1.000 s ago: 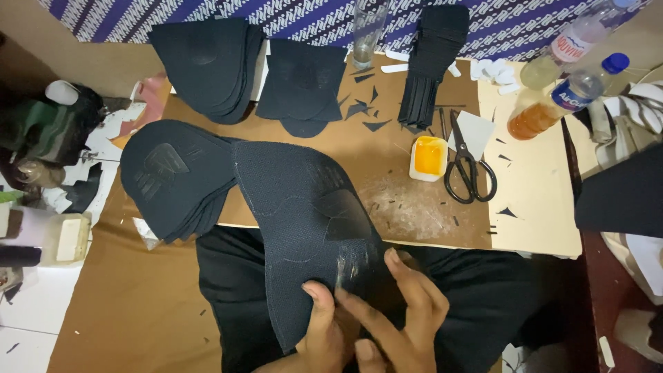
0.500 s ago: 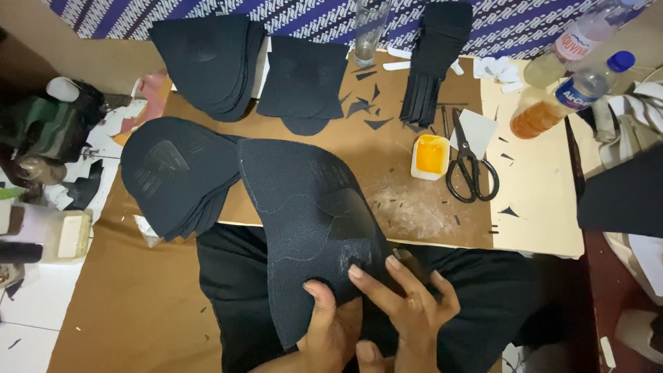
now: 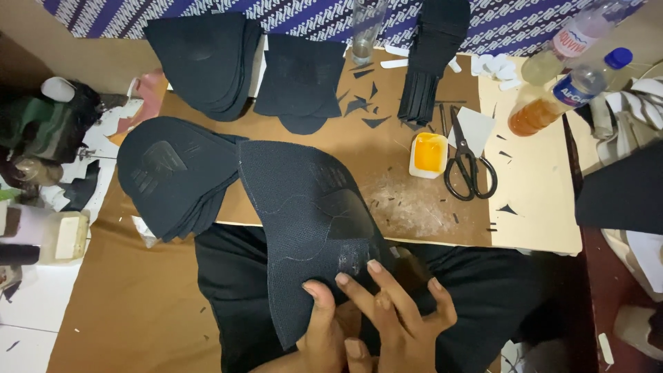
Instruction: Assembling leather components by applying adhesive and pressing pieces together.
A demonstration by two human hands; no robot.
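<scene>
A brown cardboard-covered counter [image 3: 387, 159] fills mid-frame. A large black mesh fabric panel [image 3: 304, 221] droops off its near edge at lower centre. The left hand [image 3: 324, 331] pinches the panel's lower edge in a narrow grip; the right hand [image 3: 397, 318] lies spread, fingertips pressing it. Scissors [image 3: 468, 162] and a yellow glue tub [image 3: 428, 155] sit right of centre.
</scene>
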